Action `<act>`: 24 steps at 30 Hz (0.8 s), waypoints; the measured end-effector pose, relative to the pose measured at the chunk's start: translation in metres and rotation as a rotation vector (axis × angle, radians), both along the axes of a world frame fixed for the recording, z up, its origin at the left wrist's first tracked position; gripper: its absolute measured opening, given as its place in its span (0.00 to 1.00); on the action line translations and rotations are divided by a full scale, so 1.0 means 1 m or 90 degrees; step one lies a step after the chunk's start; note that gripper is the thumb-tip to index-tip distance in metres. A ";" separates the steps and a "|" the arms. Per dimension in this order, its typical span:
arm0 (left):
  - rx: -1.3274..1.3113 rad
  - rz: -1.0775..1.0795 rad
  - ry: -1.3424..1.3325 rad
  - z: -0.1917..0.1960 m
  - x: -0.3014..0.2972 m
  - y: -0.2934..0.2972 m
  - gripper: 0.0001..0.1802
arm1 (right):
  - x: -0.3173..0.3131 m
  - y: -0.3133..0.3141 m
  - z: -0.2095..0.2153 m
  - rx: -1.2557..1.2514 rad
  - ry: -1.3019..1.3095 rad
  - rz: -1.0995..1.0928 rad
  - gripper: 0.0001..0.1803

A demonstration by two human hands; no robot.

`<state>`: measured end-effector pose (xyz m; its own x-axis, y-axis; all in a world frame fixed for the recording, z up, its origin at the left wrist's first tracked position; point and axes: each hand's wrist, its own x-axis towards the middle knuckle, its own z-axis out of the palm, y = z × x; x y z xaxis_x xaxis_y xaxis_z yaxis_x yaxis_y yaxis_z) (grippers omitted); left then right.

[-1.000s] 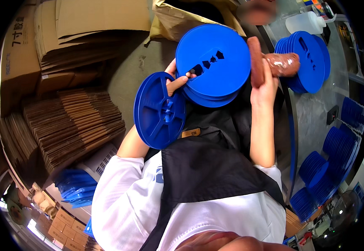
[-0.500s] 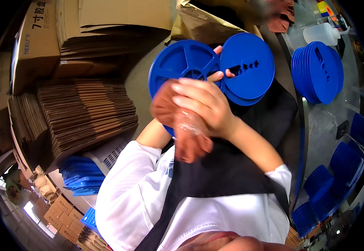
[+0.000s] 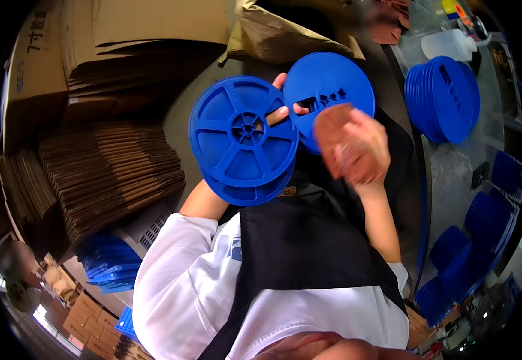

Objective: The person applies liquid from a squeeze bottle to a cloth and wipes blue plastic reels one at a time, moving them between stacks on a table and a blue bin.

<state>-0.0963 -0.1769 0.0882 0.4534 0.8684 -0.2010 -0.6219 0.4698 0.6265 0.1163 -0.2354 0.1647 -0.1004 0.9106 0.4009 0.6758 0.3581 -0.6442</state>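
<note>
My left hand (image 3: 282,111) is raised in front of me and grips two blue plastic reels. A spoked reel (image 3: 243,135) faces me, with another blue rim just below and behind it. A solid-faced reel (image 3: 327,84) with slots stands to its right, my fingers between the two. My right hand (image 3: 360,150) is blurred and lies against the lower right of the solid reel, closed on a brown round object (image 3: 331,123). My white sleeves and black apron fill the lower middle.
A stack of blue reels (image 3: 444,99) and a white bottle (image 3: 450,43) stand on the table at right, more blue reels (image 3: 471,252) below. Flattened cardboard (image 3: 111,168), boxes (image 3: 39,66) and a brown paper bag (image 3: 285,36) lie left and ahead. Another person's hand (image 3: 387,18) shows at top.
My right hand came back from the upper right with the brown object, crossed in front of the reels and now rests by the solid reel. The reels have turned more toward me.
</note>
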 end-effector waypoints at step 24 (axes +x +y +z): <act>-0.024 -0.063 0.069 0.011 -0.028 -0.014 0.38 | -0.041 0.042 -0.023 -0.007 -0.083 0.116 0.21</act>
